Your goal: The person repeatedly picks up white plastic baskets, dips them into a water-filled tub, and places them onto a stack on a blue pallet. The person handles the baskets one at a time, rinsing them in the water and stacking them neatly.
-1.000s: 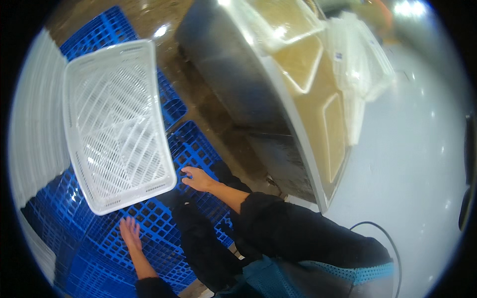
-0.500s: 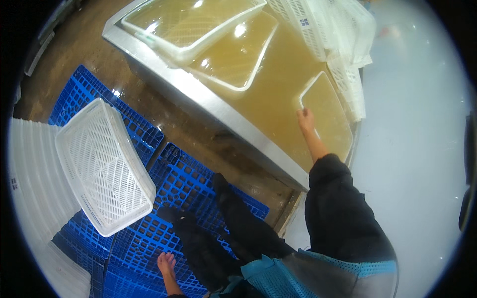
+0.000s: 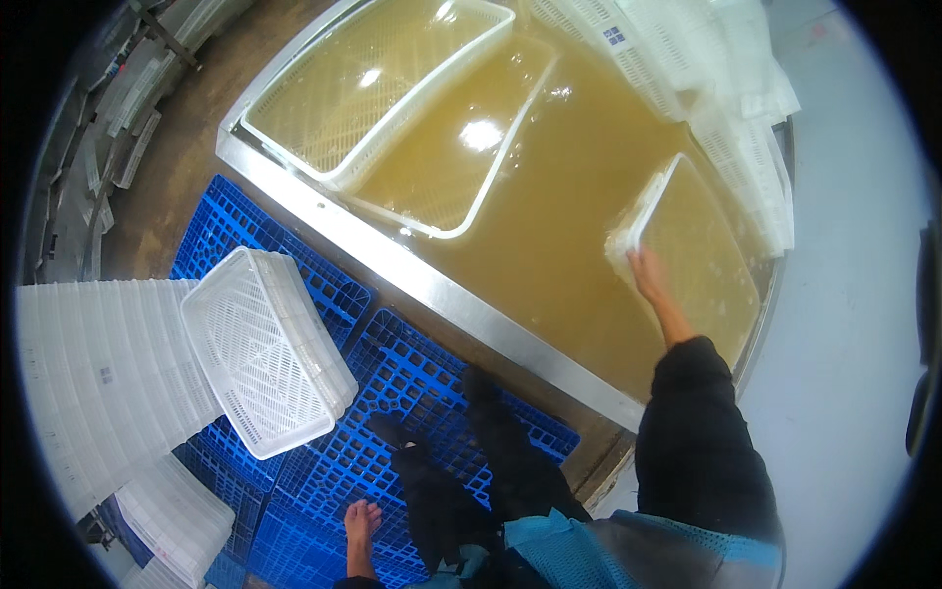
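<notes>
My right hand (image 3: 648,273) grips the near corner of a white plastic basket (image 3: 655,201). That basket sits tilted in murky yellow-brown water (image 3: 549,265), with one rim showing and most of its body blurred below the surface. My left hand (image 3: 362,523) hangs low beside my legs, fingers loosely apart and holding nothing. Farther left in the water lie another white basket (image 3: 478,201), mostly sunk, and a larger white basket (image 3: 412,96) with its rim above the surface.
The tank's metal edge (image 3: 432,286) runs diagonally before me. Stacked white baskets (image 3: 257,355) stand at left, on or beside blue plastic pallets (image 3: 392,368) under my feet. More white baskets (image 3: 677,59) are piled along the tank's far right side. A pale surface (image 3: 844,324) lies at right.
The view has shifted, so most things appear lower and farther right. The held basket's rim has lifted more above the water, with ripples beside it. My left hand remains low and free.
</notes>
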`<state>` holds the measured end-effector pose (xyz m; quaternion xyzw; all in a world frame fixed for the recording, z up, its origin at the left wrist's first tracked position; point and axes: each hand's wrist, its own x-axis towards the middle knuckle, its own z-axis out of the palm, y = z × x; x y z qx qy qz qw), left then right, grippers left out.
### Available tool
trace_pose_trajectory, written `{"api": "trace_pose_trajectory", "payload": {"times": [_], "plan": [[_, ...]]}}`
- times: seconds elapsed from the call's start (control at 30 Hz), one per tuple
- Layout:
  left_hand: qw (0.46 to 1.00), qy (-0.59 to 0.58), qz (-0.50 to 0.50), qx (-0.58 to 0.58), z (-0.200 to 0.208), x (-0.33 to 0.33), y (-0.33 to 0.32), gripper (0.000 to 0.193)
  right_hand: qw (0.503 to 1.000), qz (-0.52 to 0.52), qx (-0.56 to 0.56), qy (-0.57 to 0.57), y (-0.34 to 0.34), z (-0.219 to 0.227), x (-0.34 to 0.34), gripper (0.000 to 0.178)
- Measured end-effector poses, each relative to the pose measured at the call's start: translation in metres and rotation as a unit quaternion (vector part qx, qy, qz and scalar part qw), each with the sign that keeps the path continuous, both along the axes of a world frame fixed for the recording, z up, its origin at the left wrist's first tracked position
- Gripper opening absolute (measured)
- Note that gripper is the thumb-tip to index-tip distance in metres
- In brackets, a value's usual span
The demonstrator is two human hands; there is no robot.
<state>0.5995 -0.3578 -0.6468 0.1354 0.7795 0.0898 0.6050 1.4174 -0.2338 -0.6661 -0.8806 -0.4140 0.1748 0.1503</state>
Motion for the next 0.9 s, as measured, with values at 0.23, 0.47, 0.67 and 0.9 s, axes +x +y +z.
{"api": "trace_pose_trajectory", "payload": {"times": [0.23, 0.47, 0.67, 0.9], "plan": [[0.997, -0.021, -0.050, 0.063, 0.028, 0.044, 0.066, 0.028, 0.986, -0.084, 0.145, 0.006, -0.054, 0.170, 0.040, 0.033], [0.980, -0.070, -0.109, 0.148, 0.037, 0.090, 0.137, 0.028, 0.937, -0.163, 0.308, 0.005, -0.072, 0.299, 0.090, 0.038], [0.949, -0.171, -0.096, 0.247, 0.111, 0.199, 0.180, 0.036, 0.929, -0.140, 0.336, -0.068, -0.054, 0.338, 0.035, 0.041], [0.931, -0.324, -0.021, 0.165, 0.216, 0.286, 0.094, 0.041, 0.922, -0.114, 0.370, -0.019, -0.058, 0.346, -0.077, 0.041]]}}
